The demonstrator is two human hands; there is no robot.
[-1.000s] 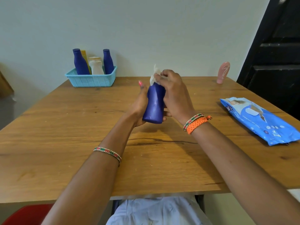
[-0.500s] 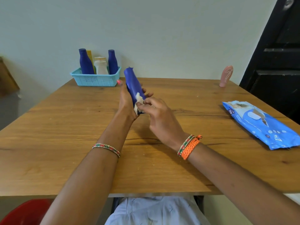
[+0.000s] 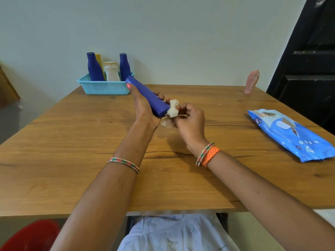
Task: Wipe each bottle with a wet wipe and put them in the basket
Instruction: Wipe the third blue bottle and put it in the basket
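Wooden table (image 3: 72, 178), black door (image 3: 308, 69), red chair (image 3: 30, 236), pale wall (image 3: 181, 33)

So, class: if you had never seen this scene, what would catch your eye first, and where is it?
First the blue bottle, tilted above the table's middle in the left hand, while the right hand pinches a crumpled wipe at its base. Next the turquoise basket of bottles at the far left edge, and the blue wipe pack lying at the right.

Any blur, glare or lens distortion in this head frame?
Head view: sharp, evenly lit; soft shadow under the right hand on the table; no glare on the blue bottle; wide-angle bending tilts the dark door.
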